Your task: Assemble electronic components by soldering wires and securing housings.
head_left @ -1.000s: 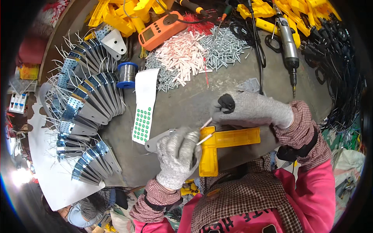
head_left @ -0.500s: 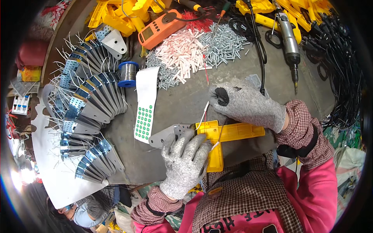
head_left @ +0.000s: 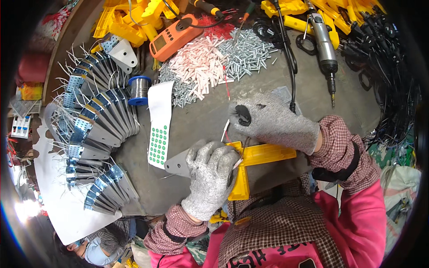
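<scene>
My left hand [head_left: 210, 174], in a grey knit glove, rests with bent fingers over a grey metal plate [head_left: 178, 164] with holes, pressing it at the end of a yellow plastic housing [head_left: 268, 154]. The housing lies open side up, with a dark wire across it. My right hand [head_left: 275, 120], in a matching glove with a dark worn patch, is closed just above the housing. A thin wire in a white sleeve [head_left: 225, 130] runs from its fingers down toward the left hand. My right fingertips are mostly hidden.
Several metal plates with wires [head_left: 114, 111] stand in curved rows at left. Nearby are a solder spool [head_left: 139, 87], a green-dotted sticker strip [head_left: 159, 129], an orange meter [head_left: 172, 38], pink sleeves [head_left: 192, 62], screws [head_left: 248, 56], a power screwdriver [head_left: 325, 49] and black cables [head_left: 393, 80].
My left hand has slid up over the metal plate, its spread fingers drawing together and covering more of it. My right hand stays closed by the wire. The whole view has shifted slightly.
</scene>
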Demonstrator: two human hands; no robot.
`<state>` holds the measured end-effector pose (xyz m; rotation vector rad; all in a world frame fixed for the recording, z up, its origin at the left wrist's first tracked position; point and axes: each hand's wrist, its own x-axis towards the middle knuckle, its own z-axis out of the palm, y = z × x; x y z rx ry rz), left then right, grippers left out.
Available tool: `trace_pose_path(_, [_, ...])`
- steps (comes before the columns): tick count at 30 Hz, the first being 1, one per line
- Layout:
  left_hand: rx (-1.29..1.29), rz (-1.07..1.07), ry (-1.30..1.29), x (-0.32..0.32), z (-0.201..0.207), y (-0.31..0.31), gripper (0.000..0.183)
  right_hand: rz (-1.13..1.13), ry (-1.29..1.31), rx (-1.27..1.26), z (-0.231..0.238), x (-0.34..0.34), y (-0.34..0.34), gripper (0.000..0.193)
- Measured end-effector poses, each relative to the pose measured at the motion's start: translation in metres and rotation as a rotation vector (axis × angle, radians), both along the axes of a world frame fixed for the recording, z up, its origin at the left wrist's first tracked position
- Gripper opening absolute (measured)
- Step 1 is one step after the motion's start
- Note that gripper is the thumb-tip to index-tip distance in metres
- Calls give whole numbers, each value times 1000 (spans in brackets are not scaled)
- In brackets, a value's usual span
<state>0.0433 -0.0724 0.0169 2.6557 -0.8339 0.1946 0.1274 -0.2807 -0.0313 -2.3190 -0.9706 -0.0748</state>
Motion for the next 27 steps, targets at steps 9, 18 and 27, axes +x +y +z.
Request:
trace_pose_path(9, [90,-128,87,-11,3,46,30,-308,-227,229,48,91,-36,20])
trace_pose_path(18, [73,21,-46,-13,-15,40,46,-41,-637,-698,89,213,-74,20])
trace_pose_path(27, [-7,-62,28,-14,-22,50,59,77,-48,-500,183,24,-29,22])
